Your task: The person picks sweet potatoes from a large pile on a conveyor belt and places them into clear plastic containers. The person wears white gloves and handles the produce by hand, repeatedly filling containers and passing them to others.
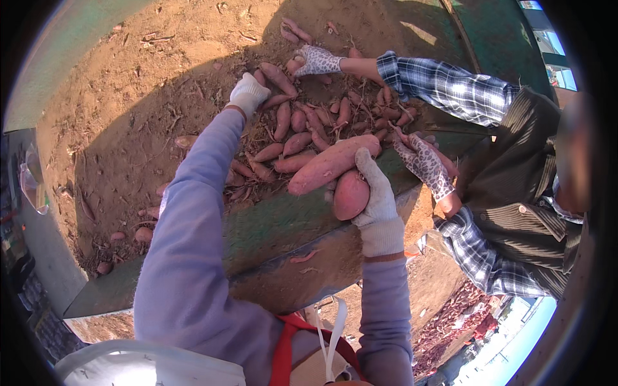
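Observation:
My right hand, in a white knit glove, grips two sweet potatoes above the table's near edge. One is a large, long sweet potato; below it is a rounder sweet potato. My left hand, also in a white glove, reaches to the far side of a pile of sweet potatoes. Its curled fingers are against a small sweet potato, beside a longer sweet potato. The fingertips are hidden, so whether they hold it cannot be seen.
A co-worker at the right wears spotted gloves. One gloved hand holds a sweet potato over the pile; the other hand holds a sweet potato near the edge. Soil covers the green table. More sweet potatoes lie on the ground beyond.

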The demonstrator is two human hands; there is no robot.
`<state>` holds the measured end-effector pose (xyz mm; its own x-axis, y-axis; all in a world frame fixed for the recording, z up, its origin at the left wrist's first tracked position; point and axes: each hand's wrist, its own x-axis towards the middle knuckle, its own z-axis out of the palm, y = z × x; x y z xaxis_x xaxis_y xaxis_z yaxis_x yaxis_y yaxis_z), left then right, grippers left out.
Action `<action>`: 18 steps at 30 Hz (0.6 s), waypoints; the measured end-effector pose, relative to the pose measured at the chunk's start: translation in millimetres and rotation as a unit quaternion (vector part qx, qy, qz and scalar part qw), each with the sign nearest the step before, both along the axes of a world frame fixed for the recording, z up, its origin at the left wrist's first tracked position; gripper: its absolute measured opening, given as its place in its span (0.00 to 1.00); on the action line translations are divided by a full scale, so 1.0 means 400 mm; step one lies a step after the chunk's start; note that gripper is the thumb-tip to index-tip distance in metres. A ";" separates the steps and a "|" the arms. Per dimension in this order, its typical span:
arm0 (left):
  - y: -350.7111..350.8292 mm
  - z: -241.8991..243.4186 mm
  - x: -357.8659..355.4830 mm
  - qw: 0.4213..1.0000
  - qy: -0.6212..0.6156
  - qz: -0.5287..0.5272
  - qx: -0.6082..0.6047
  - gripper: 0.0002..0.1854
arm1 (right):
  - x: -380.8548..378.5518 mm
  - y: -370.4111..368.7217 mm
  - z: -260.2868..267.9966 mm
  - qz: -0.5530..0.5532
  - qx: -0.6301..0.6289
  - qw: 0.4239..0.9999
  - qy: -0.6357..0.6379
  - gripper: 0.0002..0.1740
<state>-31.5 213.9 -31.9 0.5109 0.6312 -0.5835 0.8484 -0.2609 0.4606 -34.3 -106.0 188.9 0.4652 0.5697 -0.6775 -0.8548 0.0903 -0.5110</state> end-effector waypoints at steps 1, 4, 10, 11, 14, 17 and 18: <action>0.009 0.011 -0.031 0.996 -0.001 -0.076 -0.034 0.36 | 0.001 -0.002 -0.003 -0.008 0.023 1.000 0.016 0.23; 0.038 0.051 -0.178 0.938 -0.112 -0.150 -0.293 0.36 | 0.000 -0.004 -0.010 0.030 -0.002 0.999 -0.035 0.32; 0.024 0.140 -0.191 0.922 -0.232 0.019 -0.309 0.45 | 0.003 -0.001 0.002 0.029 0.015 0.999 -0.023 0.34; 0.033 0.154 -0.139 0.956 -0.179 -0.028 -0.232 0.45 | 0.004 -0.003 0.005 0.023 0.008 0.999 -0.020 0.34; 0.016 0.144 0.036 0.948 -0.156 -0.236 0.145 0.31 | 0.006 -0.011 0.009 0.018 0.017 1.000 -0.005 0.33; -0.004 0.091 0.116 0.886 -0.031 -0.407 0.218 0.22 | 0.008 -0.022 0.000 0.027 0.052 0.998 0.008 0.33; -0.011 0.071 0.114 0.842 -0.007 -0.475 0.255 0.22 | 0.009 -0.023 -0.004 0.019 0.049 0.999 -0.005 0.33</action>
